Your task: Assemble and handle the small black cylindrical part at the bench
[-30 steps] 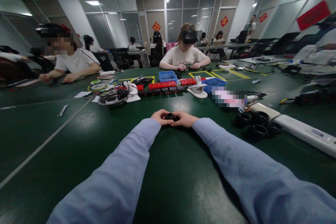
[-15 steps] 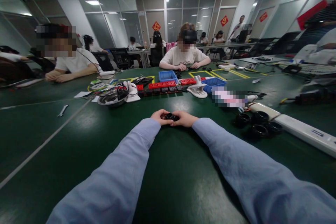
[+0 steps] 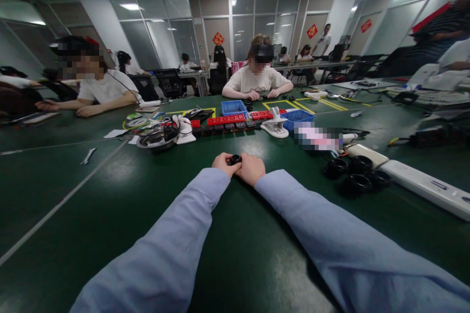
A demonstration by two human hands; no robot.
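Observation:
Between my two hands, low over the middle of the green table, is a small black round part [image 3: 235, 159] with a ring-like open top. My left hand [image 3: 222, 163] closes around its left side, thumb toward me. On the other side my right hand [image 3: 252, 168] is closed against the part, its back turned up and its fingers mostly hidden. The thumbs meet in front of the part, and its lower portion cannot be seen. Similar black round parts [image 3: 358, 181], several in a cluster, lie on the table to the right of my right forearm.
Beyond my hands runs a row of red and black blocks [image 3: 225, 120], with a white clamp [image 3: 275, 124] and blue trays [image 3: 234, 107] beside it. A metal bowl of cables [image 3: 157, 139] and a wrench [image 3: 88, 155] are at left. A white bar-shaped case [image 3: 429, 186] lies right. Co-workers sit opposite.
My right hand has rolled so that its back faces up, and shifted left toward my left hand. The black part stays between both hands. A co-worker at left has stretched out a hand.

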